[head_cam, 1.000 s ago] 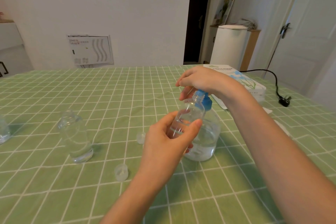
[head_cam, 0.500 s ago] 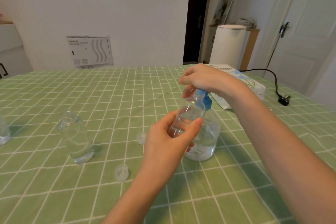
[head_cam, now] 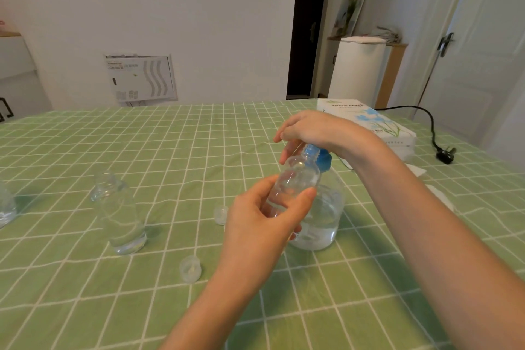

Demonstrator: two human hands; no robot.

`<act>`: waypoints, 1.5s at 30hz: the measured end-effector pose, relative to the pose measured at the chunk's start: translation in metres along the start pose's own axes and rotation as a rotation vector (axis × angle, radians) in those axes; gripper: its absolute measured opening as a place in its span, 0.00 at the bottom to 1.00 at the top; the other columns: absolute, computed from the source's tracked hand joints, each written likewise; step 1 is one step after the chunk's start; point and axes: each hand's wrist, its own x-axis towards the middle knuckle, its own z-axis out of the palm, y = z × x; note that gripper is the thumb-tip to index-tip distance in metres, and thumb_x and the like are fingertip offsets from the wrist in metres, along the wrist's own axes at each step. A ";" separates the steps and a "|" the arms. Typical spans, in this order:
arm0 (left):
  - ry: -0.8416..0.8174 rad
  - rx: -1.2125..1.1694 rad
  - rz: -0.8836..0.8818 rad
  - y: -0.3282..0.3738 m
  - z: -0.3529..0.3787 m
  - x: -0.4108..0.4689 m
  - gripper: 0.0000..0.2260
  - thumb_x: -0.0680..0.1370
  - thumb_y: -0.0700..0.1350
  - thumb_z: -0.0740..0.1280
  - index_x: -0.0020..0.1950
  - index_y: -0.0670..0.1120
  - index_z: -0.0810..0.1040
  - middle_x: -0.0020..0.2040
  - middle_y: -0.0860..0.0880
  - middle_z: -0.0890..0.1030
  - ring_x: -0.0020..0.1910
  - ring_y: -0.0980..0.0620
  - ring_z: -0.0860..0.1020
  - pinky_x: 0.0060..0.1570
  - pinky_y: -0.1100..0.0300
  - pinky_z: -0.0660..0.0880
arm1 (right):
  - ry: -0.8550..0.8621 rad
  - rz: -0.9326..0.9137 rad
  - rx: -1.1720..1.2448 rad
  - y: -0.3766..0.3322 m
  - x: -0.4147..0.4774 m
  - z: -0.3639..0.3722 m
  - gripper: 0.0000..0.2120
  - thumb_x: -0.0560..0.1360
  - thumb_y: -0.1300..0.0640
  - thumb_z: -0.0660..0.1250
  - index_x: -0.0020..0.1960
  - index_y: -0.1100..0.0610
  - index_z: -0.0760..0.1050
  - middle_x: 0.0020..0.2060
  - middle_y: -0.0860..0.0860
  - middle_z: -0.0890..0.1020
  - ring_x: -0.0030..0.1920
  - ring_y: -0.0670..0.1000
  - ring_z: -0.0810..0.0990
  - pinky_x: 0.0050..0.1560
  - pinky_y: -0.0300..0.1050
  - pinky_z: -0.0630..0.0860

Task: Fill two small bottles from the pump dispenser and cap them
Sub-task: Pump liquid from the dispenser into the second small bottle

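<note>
My left hand grips a small clear bottle, tilted with its open neck up against the pump dispenser's blue collar. The dispenser is a clear bottle about a third full of clear liquid, standing at the table's middle right. Palm down, my right hand lies over the pump head and hides it, with fingers and thumb curled down around it. A second small clear bottle stands uncapped to the left. Two clear caps lie on the cloth, one near my left hand and one closer to me.
A green checked cloth covers the table. A tissue box sits behind my right wrist, with a black cable and plug beyond it. Part of another clear glass object shows at the far left edge.
Nothing has visibly changed: both hands stay at the dispenser, with the small bottle still held at the pump's collar.
</note>
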 end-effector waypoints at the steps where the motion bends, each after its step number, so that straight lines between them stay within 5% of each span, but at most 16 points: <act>1: 0.000 -0.002 -0.002 0.000 0.000 0.000 0.05 0.70 0.48 0.72 0.41 0.59 0.81 0.27 0.52 0.78 0.22 0.60 0.73 0.23 0.71 0.68 | 0.002 -0.004 -0.004 0.000 0.000 0.000 0.14 0.80 0.59 0.59 0.63 0.59 0.76 0.62 0.56 0.78 0.62 0.58 0.76 0.57 0.46 0.70; 9: -0.020 -0.015 0.000 0.001 0.001 0.001 0.06 0.71 0.49 0.71 0.45 0.58 0.81 0.30 0.53 0.81 0.25 0.60 0.75 0.24 0.71 0.69 | 0.034 -0.002 -0.024 -0.004 0.000 -0.008 0.17 0.78 0.57 0.60 0.62 0.65 0.74 0.57 0.63 0.80 0.59 0.64 0.78 0.62 0.60 0.73; 23: -0.014 -0.013 -0.019 -0.001 0.001 -0.001 0.04 0.70 0.49 0.71 0.43 0.58 0.81 0.29 0.52 0.79 0.22 0.60 0.74 0.23 0.71 0.68 | 0.013 -0.025 0.028 0.001 -0.004 0.000 0.14 0.79 0.59 0.58 0.61 0.59 0.76 0.46 0.54 0.83 0.56 0.57 0.80 0.63 0.53 0.73; 27: -0.018 -0.009 -0.017 0.001 0.001 -0.001 0.05 0.70 0.50 0.71 0.44 0.58 0.81 0.30 0.52 0.80 0.24 0.60 0.75 0.24 0.71 0.69 | 0.037 -0.058 0.017 0.000 -0.002 -0.003 0.15 0.79 0.60 0.59 0.61 0.65 0.75 0.54 0.62 0.82 0.48 0.58 0.78 0.61 0.57 0.73; 33: -0.019 -0.028 -0.015 0.003 0.001 -0.001 0.04 0.70 0.50 0.71 0.42 0.59 0.81 0.32 0.51 0.82 0.26 0.59 0.76 0.24 0.70 0.70 | 0.041 -0.033 -0.006 -0.002 0.002 -0.007 0.15 0.78 0.60 0.59 0.61 0.66 0.74 0.57 0.64 0.80 0.59 0.64 0.78 0.52 0.49 0.75; 38: -0.016 -0.029 -0.014 0.002 0.001 0.000 0.05 0.70 0.49 0.72 0.41 0.60 0.81 0.31 0.50 0.81 0.25 0.58 0.76 0.24 0.70 0.69 | 0.011 -0.009 -0.017 -0.003 0.001 -0.006 0.14 0.79 0.58 0.59 0.63 0.57 0.75 0.56 0.57 0.81 0.58 0.60 0.79 0.60 0.55 0.76; 45: -0.004 0.008 -0.017 -0.002 0.001 -0.001 0.05 0.70 0.50 0.71 0.45 0.55 0.81 0.28 0.51 0.79 0.23 0.60 0.74 0.23 0.71 0.68 | 0.009 -0.014 0.011 0.001 -0.002 0.000 0.14 0.79 0.59 0.59 0.62 0.58 0.76 0.58 0.56 0.81 0.60 0.57 0.78 0.52 0.46 0.73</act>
